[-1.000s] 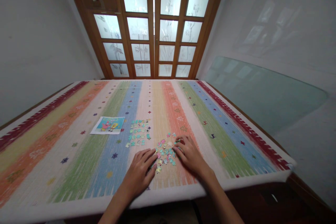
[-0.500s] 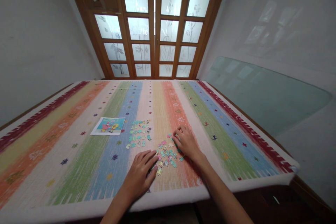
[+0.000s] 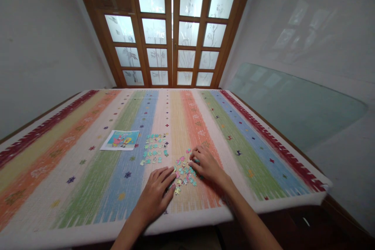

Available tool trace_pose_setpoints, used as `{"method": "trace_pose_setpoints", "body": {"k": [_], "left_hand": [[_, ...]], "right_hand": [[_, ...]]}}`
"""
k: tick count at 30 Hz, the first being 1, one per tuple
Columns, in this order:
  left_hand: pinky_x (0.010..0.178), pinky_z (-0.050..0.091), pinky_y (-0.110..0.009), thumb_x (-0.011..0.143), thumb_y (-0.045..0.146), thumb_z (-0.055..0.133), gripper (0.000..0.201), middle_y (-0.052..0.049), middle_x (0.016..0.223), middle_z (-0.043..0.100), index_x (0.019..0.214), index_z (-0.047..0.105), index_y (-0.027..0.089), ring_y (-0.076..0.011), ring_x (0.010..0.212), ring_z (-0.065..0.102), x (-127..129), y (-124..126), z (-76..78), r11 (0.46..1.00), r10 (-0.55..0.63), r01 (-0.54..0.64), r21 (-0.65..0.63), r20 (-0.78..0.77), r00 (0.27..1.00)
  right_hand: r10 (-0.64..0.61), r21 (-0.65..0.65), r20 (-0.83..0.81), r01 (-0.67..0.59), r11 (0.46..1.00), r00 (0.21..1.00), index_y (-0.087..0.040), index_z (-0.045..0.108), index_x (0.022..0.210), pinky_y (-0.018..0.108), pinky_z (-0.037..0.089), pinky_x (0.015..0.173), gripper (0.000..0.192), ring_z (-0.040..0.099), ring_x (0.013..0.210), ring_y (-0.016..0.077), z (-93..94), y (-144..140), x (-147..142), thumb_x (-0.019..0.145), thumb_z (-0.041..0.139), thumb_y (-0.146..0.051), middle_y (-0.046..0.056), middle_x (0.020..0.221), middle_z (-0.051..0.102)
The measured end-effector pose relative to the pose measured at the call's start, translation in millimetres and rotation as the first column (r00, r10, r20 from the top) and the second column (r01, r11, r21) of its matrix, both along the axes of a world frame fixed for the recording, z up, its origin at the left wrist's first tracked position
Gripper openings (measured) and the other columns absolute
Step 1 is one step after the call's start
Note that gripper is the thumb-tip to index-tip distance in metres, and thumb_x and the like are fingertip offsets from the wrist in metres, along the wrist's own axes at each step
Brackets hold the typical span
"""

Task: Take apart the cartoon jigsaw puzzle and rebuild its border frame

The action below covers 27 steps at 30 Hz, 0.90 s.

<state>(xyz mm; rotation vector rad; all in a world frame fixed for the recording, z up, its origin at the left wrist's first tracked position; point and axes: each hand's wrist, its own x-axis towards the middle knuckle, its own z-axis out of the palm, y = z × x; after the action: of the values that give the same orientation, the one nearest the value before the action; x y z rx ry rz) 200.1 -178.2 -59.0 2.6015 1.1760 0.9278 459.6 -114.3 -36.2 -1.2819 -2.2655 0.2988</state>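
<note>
A loose pile of small jigsaw puzzle pieces (image 3: 185,172), teal, pink and yellow, lies on the striped tablecloth. My right hand (image 3: 207,164) is over the pile's right side, thumb and fingers curled around a teal puzzle piece (image 3: 197,161) that shows only in part. At the pile's left edge rests my left hand (image 3: 158,191), palm down, its fingers extended and loosely bent beside the pieces; what lies under its fingertips is hidden. Rows of more puzzle pieces (image 3: 154,148) are laid out beyond my left hand. Left of those rows lies a cartoon picture card (image 3: 120,140).
The table (image 3: 96,179) is wide, covered by a striped cloth whose white front edge (image 3: 187,218) hangs close to my forearms. A wooden door with glass panes (image 3: 172,47) stands beyond the far end. Pale walls flank both sides, with a glass sheet (image 3: 293,101) at right.
My right hand has shifted slightly left and toward me over the pile, its thumb and fingers curling around a teal piece. My left hand stays nearly in place.
</note>
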Motion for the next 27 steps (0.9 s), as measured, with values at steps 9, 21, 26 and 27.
{"method": "trace_pose_setpoints", "body": {"k": [9, 21, 26, 27], "left_hand": [[0.101, 0.054, -0.051, 0.101, 0.022, 0.051, 0.031, -0.011, 0.133, 0.068, 0.129, 0.064, 0.022, -0.0284, 0.121, 0.061, 0, 1, 0.6, 1.000, -0.009, 0.009, 0.016, 0.004, 1.000], [0.101, 0.054, -0.051, 0.102, 0.022, 0.051, 0.031, -0.011, 0.132, 0.069, 0.129, 0.065, 0.023, -0.0282, 0.121, 0.061, -1, 1, -0.2, 1.000, -0.009, 0.008, 0.015, 0.009, 1.000], [0.101, 0.054, -0.051, 0.103, 0.019, 0.047, 0.032, -0.010, 0.133, 0.068, 0.129, 0.066, 0.023, -0.0274, 0.121, 0.061, -1, 1, -1.9, 1.000, -0.016, 0.016, 0.021, -0.005, 1.000], [0.100, 0.054, -0.051, 0.103, 0.019, 0.047, 0.033, -0.010, 0.132, 0.068, 0.129, 0.066, 0.023, -0.0272, 0.121, 0.061, -1, 2, -2.1, 1.000, -0.017, 0.017, 0.020, -0.003, 1.000]], "right_hand": [[0.032, 0.069, 0.001, -0.032, 0.997, 0.999, -0.019, 0.074, 0.082, 0.038, 0.046, 0.088, 0.008, 0.059, 0.096, 0.0230, 0.5, -1, 1, 0.087, 0.073, -0.013, 0.007, 0.096, 0.066], [-0.135, 0.053, 0.081, 0.131, 0.990, 0.988, -0.020, 0.075, 0.107, 0.044, 0.047, 0.097, 0.021, 0.057, 0.106, 0.0268, -3.4, 5, 40, 0.095, 0.057, -0.018, 0.011, 0.111, 0.066], [-0.144, 0.035, 0.064, 0.142, 0.989, 0.987, -0.019, 0.074, 0.110, 0.044, 0.048, 0.098, 0.023, 0.057, 0.108, 0.0262, -13.2, 0, 53, 0.097, 0.055, -0.016, 0.012, 0.112, 0.065], [-0.140, 0.031, 0.052, 0.139, 0.990, 0.989, -0.019, 0.073, 0.111, 0.044, 0.047, 0.098, 0.022, 0.057, 0.108, 0.0261, -14.3, -2, 54, 0.097, 0.056, -0.017, 0.012, 0.112, 0.065]]}}
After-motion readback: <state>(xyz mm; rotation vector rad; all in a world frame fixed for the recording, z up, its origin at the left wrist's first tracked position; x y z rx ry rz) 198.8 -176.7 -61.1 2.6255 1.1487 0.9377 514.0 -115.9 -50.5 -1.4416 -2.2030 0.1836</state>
